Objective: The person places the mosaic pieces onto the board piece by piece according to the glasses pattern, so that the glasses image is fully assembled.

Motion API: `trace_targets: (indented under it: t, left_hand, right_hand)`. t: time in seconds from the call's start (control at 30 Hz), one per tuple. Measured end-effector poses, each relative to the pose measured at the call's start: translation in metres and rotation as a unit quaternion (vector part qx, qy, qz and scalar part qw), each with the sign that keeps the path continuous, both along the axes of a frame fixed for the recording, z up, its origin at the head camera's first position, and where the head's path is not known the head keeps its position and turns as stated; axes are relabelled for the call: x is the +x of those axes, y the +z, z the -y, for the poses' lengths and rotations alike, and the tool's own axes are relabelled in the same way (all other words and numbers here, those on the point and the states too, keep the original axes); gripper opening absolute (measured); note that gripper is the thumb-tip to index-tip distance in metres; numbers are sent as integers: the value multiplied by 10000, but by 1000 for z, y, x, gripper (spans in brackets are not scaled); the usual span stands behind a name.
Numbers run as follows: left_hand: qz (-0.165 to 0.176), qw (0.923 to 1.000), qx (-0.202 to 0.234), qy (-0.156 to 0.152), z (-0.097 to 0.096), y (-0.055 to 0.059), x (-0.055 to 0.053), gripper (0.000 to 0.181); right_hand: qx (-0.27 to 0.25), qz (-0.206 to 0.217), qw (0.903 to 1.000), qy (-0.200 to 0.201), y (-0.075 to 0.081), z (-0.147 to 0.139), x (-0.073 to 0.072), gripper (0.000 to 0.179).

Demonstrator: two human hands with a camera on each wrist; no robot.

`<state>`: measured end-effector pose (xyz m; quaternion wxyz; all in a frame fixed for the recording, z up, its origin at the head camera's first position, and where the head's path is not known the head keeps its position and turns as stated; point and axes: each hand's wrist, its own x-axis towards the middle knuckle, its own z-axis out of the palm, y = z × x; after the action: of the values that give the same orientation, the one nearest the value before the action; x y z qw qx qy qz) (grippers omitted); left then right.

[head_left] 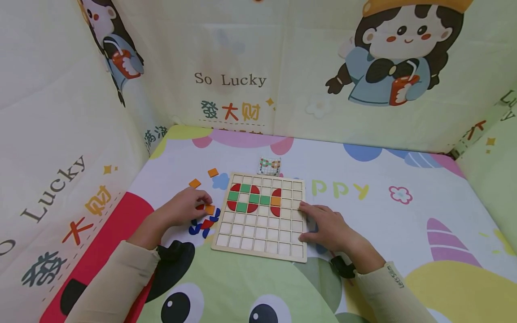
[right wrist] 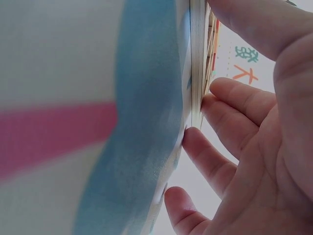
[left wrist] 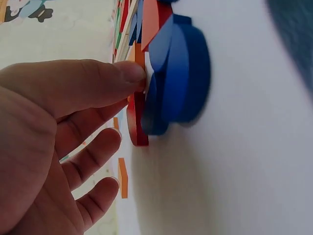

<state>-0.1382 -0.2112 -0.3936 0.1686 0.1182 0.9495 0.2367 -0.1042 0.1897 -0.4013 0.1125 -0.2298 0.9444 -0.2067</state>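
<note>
My left hand is at the pile of small pieces left of the board, thumb and index finger pinching an orange square tile. Red and blue rounded pieces lie around it; a thick blue one shows close up in the left wrist view. The wooden grid board carries green squares, red quarter-round pieces and one orange square in its upper cells. At the board's right edge, my right hand touches the rim with spread thumb and fingertips.
Behind the board lies a small pattern card. Two loose orange squares, a nearer one and a farther one, lie beyond my left hand. A printed cloth covers the table, and patterned cloth walls stand at the back and sides.
</note>
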Motion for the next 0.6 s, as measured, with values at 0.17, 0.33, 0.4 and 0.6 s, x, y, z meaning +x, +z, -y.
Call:
trace_targets:
  t: [0.17, 0.33, 0.4, 0.6]
  left_hand:
    - [-20, 10000, -32, 61, 1, 1, 1, 29]
    - [33, 9999, -32, 150, 2, 1, -1, 29]
    - [28, 9998, -12, 181, 1, 0, -2, 29]
    - [-184, 9995, 24, 259, -2, 0, -5, 32]
  right_hand:
    - [-11, -38, 10000, 22, 0, -1, 0, 77]
    - [-17, 0, 10000, 17, -1, -1, -1, 78]
    - [-15, -1, 10000, 18, -2, -1, -1, 78]
    - [-35, -72, 9999, 65, -2, -2, -2, 77]
